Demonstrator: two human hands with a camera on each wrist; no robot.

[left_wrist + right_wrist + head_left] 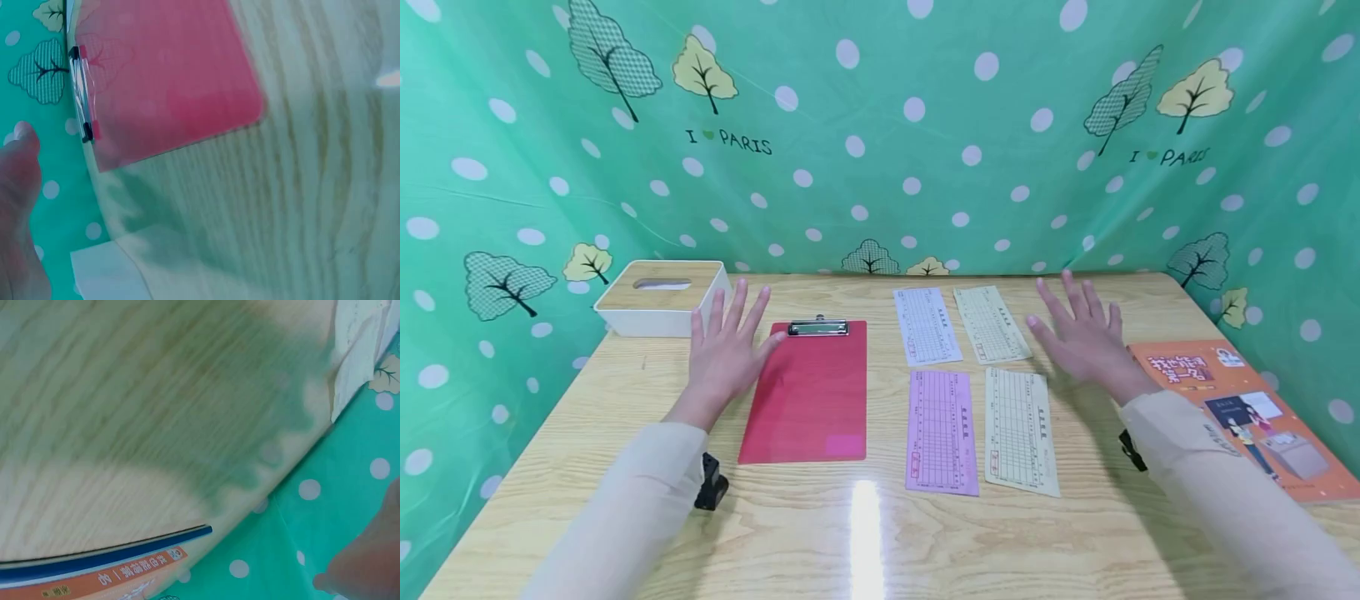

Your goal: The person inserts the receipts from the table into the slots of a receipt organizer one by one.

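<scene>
Both hands hover over the table with fingers spread, holding nothing. The left hand [727, 350] is between the tissue box [647, 323] and a red clipboard [812, 392], its thumb overlapping the clipboard's upper left corner in the head view. A metal clip [81, 94] runs along the clipboard's far edge. Beside the clipboard lie printed slips: a lilac-white one [927, 327], a cream one [992, 325], a purple one [942, 433] and a pale greenish one [1021, 432]. The right hand [1086, 337] is between the slips and an orange book [1247, 408].
The light wooden table [790, 533] ends at a green dotted curtain [880, 133] printed with trees, which hangs behind and at both sides. A bright light reflection lies on the table's near middle. The tissue box has a wooden lid with a slot.
</scene>
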